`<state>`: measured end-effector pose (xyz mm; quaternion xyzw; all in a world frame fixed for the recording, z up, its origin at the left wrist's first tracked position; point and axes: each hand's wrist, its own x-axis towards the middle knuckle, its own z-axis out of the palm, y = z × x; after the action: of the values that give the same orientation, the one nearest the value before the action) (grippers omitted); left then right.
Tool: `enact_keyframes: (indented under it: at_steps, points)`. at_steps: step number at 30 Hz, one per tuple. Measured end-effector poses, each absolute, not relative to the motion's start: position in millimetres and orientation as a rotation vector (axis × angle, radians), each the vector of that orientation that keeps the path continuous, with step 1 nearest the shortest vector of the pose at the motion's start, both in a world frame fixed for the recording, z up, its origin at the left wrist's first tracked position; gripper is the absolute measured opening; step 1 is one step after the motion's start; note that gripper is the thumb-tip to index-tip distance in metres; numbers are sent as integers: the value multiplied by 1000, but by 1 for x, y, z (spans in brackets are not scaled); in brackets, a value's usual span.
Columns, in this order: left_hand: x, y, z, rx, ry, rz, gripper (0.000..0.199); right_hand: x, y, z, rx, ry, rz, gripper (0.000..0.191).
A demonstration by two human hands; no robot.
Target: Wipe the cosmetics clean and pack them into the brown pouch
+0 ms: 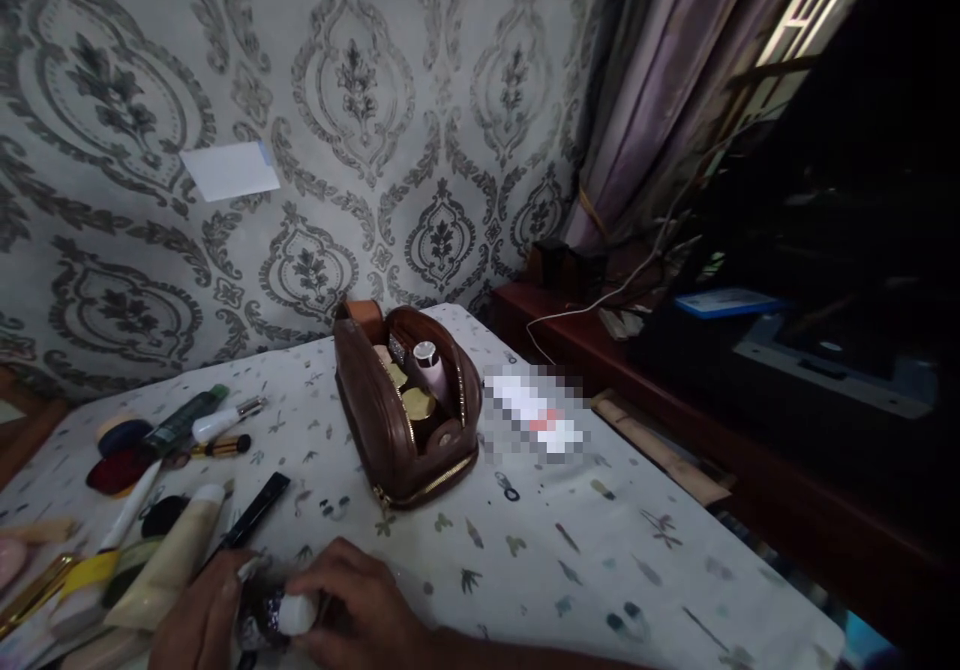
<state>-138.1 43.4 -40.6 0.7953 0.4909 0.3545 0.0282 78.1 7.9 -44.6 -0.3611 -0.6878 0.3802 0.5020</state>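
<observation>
both hands, left hand [202, 615] and right hand [360, 605], pinch small white-capped bottle [289, 615] steady above desk [570, 550]; open brown pouch [405, 410] upright behind, within reach.

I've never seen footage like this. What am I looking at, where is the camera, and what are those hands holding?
There is no machine here: a person wears one camera on the head, looking forward and down, so you see their own two hands at the bottom edge. The left hand and right hand together grip a small bottle with a white end; its label is too blurred to read. They work over a table covered by a printed cloth. In the middle stands an open brown pouch with small containers inside. To the left lie tubes, a brush and other cosmetics. Patterned wallpaper is behind, a curtain at right.
</observation>
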Motion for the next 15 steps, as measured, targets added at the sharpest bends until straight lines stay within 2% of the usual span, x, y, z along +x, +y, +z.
enact_keyframes:
  at_steps: [9, 15]
  points:
    - [-149, 40, -31, 2493, 1591, 894, 31, 79, 6, -44, -790, -1587, 922, 37]
    - [-141, 36, -22, 2490, 1679, 990, 31, 82, 5, -40, -752, -1583, 957, 35]
